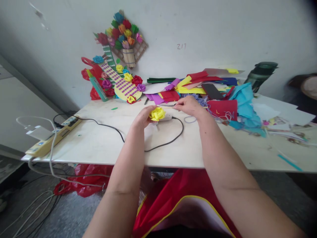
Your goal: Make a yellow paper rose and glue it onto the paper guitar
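Note:
A ruffled yellow paper flower (157,114) is held in my left hand (145,116), whose fingers are closed at its left side. To the right, my right hand (187,105) pinches a thin, light-coloured stick (168,106) that points toward the flower. A slim grey strip or blade shows beside the stick; its kind is unclear. Under and just right of the flower lies a white glue gun (166,117), partly hidden, with a black cord (182,127) looping from its end across the table.
Paper-flower crafts, including a guitar shape (126,86), stand against the wall at back left. A power strip (53,137) lies along the left edge. Coloured paper (193,86), a dark phone (212,91), yarn and a green bottle (261,76) crowd the back right.

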Tool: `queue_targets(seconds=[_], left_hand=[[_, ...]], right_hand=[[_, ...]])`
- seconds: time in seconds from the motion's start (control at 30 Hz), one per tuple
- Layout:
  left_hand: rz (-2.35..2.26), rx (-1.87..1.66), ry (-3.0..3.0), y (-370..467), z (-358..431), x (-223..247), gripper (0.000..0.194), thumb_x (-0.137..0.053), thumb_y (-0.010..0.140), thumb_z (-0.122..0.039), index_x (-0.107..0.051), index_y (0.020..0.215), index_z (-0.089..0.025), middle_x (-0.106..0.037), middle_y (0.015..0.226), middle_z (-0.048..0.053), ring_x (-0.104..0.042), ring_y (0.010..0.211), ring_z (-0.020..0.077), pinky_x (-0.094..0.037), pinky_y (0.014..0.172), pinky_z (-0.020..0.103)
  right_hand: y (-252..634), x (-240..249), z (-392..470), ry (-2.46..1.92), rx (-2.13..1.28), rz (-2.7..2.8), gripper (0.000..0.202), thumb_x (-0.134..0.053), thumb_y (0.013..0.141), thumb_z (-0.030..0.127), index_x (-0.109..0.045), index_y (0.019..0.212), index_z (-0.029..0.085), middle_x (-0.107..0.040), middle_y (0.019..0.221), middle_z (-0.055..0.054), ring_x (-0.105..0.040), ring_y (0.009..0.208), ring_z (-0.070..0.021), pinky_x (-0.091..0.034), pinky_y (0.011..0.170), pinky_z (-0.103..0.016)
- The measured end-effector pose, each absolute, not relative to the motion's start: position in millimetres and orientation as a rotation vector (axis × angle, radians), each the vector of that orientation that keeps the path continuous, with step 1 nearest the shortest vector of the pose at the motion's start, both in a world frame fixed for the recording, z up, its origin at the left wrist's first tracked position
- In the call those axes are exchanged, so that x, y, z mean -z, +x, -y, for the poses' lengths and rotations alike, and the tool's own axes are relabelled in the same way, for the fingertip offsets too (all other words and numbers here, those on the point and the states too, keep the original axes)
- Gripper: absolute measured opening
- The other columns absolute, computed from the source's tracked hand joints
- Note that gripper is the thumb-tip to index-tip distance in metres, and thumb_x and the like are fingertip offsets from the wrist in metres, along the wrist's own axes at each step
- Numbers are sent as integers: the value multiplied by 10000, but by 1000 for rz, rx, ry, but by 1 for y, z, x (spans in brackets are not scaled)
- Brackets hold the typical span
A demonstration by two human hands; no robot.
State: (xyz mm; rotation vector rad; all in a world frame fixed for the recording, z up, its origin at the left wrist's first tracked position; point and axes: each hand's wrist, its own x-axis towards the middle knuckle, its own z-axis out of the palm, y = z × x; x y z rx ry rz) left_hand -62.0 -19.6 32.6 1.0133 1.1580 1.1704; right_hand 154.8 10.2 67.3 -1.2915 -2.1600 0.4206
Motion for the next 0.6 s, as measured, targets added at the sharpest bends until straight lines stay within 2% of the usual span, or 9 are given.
queue_targets(seconds=[0.23, 0.6], left_hand=[[-1153, -1179, 1002, -60, 20, -34, 202, -598, 749, -273, -643, 900, -145, -654, 779, 63, -613, 588, 152, -473, 397, 221], [-1145, -1175, 1004, -57, 24, -39, 153, -601, 760, -256, -630, 847, -133, -650, 762, 68, -610, 597, 153, -474, 401, 219]], right_hand=[[151, -68, -7, -1287, -415, 2185, 217, -626, 745, 331, -731, 701, 146, -653, 642, -35, -519, 610, -130, -351, 588, -260], [146, -65, -7, -1251, -473, 2166, 173, -647, 740, 310, -737, 739, 162, -659, 648, -22, -541, 600, -123, -368, 595, -259]])
